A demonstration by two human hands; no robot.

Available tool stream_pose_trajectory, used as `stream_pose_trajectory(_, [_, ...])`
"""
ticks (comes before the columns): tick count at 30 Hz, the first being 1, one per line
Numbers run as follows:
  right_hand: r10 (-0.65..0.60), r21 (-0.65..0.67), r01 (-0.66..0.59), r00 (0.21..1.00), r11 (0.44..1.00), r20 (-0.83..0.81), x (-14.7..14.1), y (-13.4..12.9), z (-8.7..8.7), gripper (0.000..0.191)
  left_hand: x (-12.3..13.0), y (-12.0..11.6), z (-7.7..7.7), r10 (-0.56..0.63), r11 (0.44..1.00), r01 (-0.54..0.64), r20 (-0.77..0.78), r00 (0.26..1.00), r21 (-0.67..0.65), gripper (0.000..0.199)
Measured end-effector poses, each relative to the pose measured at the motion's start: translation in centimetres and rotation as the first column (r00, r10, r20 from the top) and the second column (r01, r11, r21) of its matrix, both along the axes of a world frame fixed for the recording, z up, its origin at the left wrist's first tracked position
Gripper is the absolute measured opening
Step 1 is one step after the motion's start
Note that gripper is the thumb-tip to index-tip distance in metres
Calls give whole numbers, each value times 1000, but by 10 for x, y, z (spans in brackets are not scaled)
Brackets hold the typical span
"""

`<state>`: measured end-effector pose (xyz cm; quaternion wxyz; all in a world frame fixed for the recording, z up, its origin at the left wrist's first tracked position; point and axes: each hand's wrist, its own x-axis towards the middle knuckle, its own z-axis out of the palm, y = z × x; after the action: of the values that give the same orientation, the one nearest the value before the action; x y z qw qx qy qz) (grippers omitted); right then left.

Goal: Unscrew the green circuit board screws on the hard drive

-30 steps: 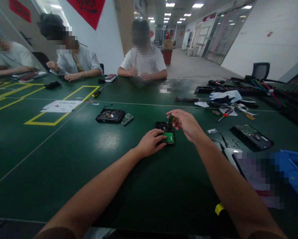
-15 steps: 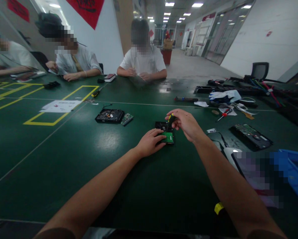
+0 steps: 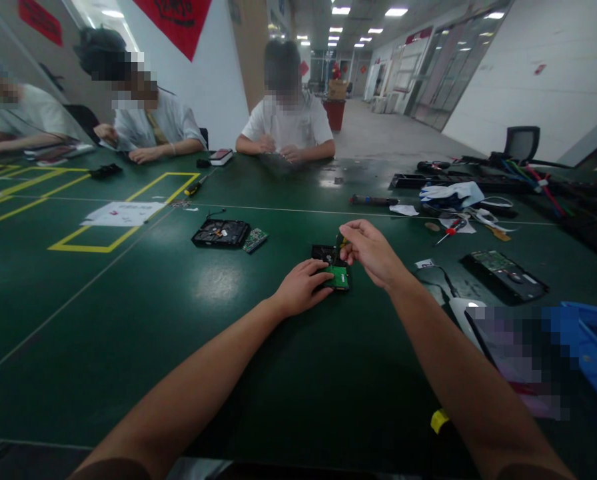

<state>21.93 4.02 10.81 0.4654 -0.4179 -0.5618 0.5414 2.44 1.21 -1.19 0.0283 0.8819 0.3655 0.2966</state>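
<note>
A black hard drive (image 3: 322, 252) with a green circuit board (image 3: 339, 277) lies on the dark green table, in front of me. My left hand (image 3: 302, 287) rests with fingers spread on the drive's left side, its fingertips over the board. Above the board's upper right edge, my right hand (image 3: 366, 250) is closed on a small black and yellow screwdriver (image 3: 340, 244), held upright. The screwdriver's tip is too small to make out against the drive.
Left of the drive lie an opened hard drive (image 3: 221, 233) and a loose circuit board (image 3: 255, 240). Another drive (image 3: 506, 275) and a blue bin (image 3: 591, 347) are at the right. Gloves (image 3: 451, 194) lie behind. Across the table sit several people.
My right hand's fingers have turned around the screwdriver handle, so less of its yellow part shows. My left hand and the drive have stayed in place.
</note>
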Motion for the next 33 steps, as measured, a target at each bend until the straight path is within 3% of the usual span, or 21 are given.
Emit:
stream_pose_trajectory(4, [31, 51, -35, 997, 998, 74, 3, -1, 3, 14, 0, 0, 0, -3, 1000, 3, 3, 1000, 2, 36])
stream_pose_trajectory(7, [-12, 75, 4, 994, 997, 105, 4, 0, 5, 14, 0, 0, 1, -12, 1000, 12, 13, 1000, 4, 35])
stream_pose_trajectory(15, [19, -14, -18, 999, 1000, 33, 0, -3, 4, 23, 1, 0, 2, -13, 1000, 13, 20, 1000, 8, 35])
stream_pose_trajectory(20, [61, -8, -61, 998, 998, 11, 0, -6, 7, 14, 0, 1, 0, -20, 1000, 19, 17, 1000, 9, 36])
stream_pose_trajectory(29, [28, -67, -30, 999, 997, -30, 0, -5, 8, 13, 0, 1, 3, -20, 1000, 20, 13, 1000, 8, 35])
stream_pose_trajectory(33, [-6, -31, 6, 1000, 1000, 11, 1, -2, 6, 13, 0, 0, 3, -18, 1000, 18, 16, 1000, 1, 35])
